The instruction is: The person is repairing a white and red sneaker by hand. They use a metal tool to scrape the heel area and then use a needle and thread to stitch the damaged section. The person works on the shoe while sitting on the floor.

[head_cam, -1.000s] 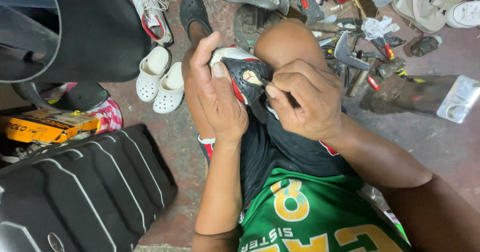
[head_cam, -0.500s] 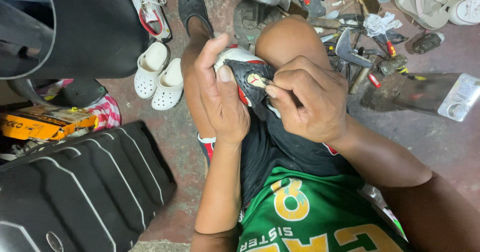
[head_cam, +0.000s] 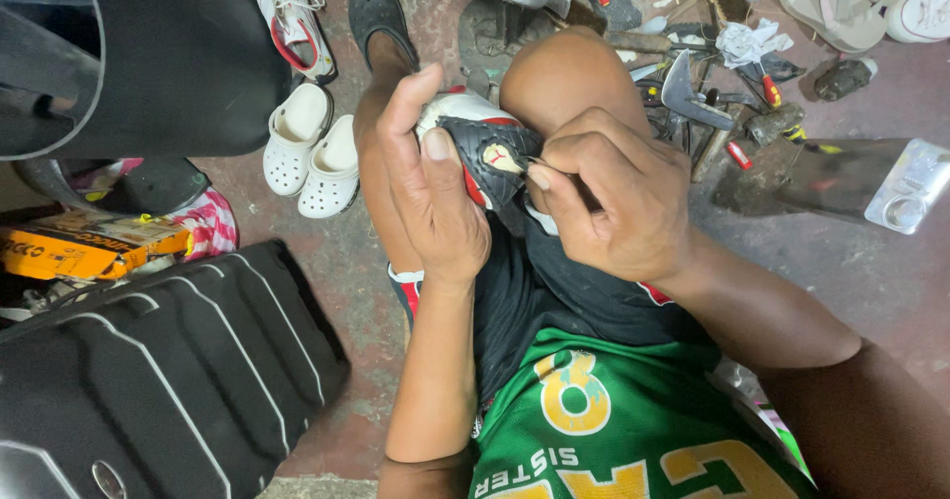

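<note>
The left hand is wrapped around a black, white and red shoe, thumb pressed flat on its upper, holding it firm between the knees. The right hand is closed into a tight pinch just at three o'clock of the shoe, fingertips gripping a thin needle-like tool whose tip touches the black upper. At nine o'clock from the hands a pair of white clogs sits on the floor; at eleven, a black clog and a white sneaker. At two o'clock lies a scatter of hand tools. A black ribbed case fills seven o'clock.
</note>
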